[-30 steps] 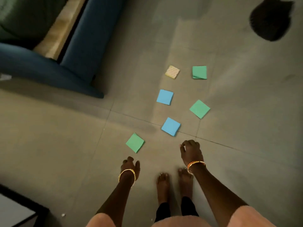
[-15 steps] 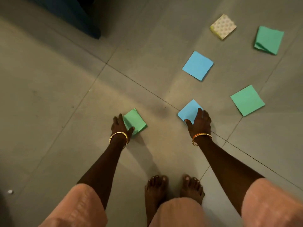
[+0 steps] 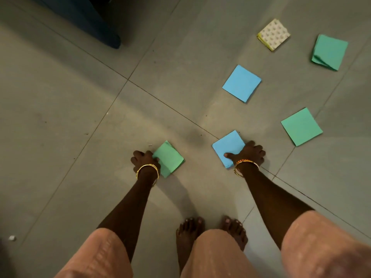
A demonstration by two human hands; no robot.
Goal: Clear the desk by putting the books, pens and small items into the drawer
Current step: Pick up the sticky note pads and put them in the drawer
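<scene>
Two sticky-note pads lie on the floor under the hands: the left hand pinches the green pad, the right hand grips the near blue pad. To lift cleanly, each thumb should probably slide under an edge so the whole stack rises without fanning.

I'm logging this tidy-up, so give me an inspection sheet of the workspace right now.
Surface: grey tiled floor, dusty.
Job's things: six square note pads lie on it; green pad, blue pad, second blue pad, second green pad, third green pad, patterned pad.
Clutter: small pale scrap.
Hands: left hand grips the green pad; right hand grips the blue pad.
Cables: nothing seen.
Surroundings: dark blue furniture, bare feet.
</scene>
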